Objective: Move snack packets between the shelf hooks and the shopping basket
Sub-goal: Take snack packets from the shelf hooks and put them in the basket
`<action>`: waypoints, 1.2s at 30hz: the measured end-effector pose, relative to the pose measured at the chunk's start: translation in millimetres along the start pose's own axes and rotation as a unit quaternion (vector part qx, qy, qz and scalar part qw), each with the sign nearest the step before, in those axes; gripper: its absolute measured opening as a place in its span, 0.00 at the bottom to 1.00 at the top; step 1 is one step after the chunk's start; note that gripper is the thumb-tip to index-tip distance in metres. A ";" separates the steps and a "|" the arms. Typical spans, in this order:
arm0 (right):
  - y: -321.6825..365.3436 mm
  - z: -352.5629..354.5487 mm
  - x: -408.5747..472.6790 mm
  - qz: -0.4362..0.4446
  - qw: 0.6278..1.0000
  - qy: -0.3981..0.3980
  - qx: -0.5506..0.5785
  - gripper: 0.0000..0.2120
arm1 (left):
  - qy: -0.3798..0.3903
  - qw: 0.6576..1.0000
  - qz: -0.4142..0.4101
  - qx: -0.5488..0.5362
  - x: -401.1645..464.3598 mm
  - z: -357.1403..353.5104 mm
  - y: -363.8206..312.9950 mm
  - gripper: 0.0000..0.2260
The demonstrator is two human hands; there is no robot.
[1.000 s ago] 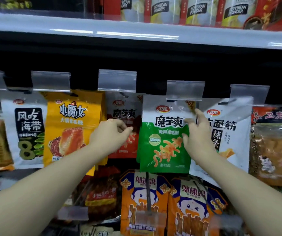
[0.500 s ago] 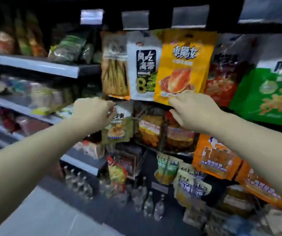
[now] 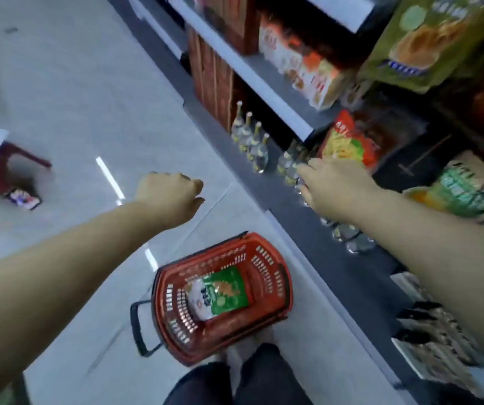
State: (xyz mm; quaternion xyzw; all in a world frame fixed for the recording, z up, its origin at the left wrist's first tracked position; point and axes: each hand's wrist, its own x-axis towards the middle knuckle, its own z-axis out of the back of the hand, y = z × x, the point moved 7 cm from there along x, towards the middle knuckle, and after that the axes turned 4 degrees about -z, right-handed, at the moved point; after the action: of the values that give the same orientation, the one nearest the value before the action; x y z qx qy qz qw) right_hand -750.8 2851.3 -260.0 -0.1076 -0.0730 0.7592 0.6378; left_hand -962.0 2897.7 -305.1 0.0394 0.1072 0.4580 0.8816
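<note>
You're looking down at the red basket (image 3: 275,290) on the floor, green snack packet (image 3: 220,292) lying inside. Left hand (image 3: 169,197) is curling loosely, holding nothing; right hand (image 3: 332,190) is hanging relaxed, empty. Risk: reaching blind while turning, you're likely knocking the glass bottles (image 3: 252,141) just beside that right hand.

Your red basket (image 3: 267,260) sits on the floor near your feet, holding a green-and-white snack packet (image 3: 220,292); both your hands hover empty above.

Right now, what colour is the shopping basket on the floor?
Red, with a black handle; the shopping basket shows in the head view.
</note>
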 end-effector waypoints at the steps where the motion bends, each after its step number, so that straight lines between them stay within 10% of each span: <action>1: 17.2 -31.8 7.4 0.019 0.999 0.026 0.005 0.13 | 0.043 0.999 0.003 -0.011 -6.4 -43.5 -3.3 0.15; 10: 164.1 -331.5 -3.8 0.243 0.949 0.199 -0.009 0.15 | 0.328 0.934 0.079 -0.119 -108.5 -390.1 -92.7 0.11; 22: 324.8 -640.1 35.4 0.370 0.892 0.247 -0.087 0.15 | 0.420 0.891 0.069 -0.157 -98.3 -680.8 -181.9 0.12; 36: 424.3 -748.4 59.5 0.343 0.903 0.257 0.036 0.17 | 0.488 0.769 0.237 -0.339 -102.3 -823.1 -205.7 0.26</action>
State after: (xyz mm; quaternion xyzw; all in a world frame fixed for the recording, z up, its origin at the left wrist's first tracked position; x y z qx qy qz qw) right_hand -972.8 2815.5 -1092.6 -0.2938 0.1624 0.8791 0.3384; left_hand -1039.9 2671.9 -1125.5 -0.4671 0.3480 0.6162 0.5302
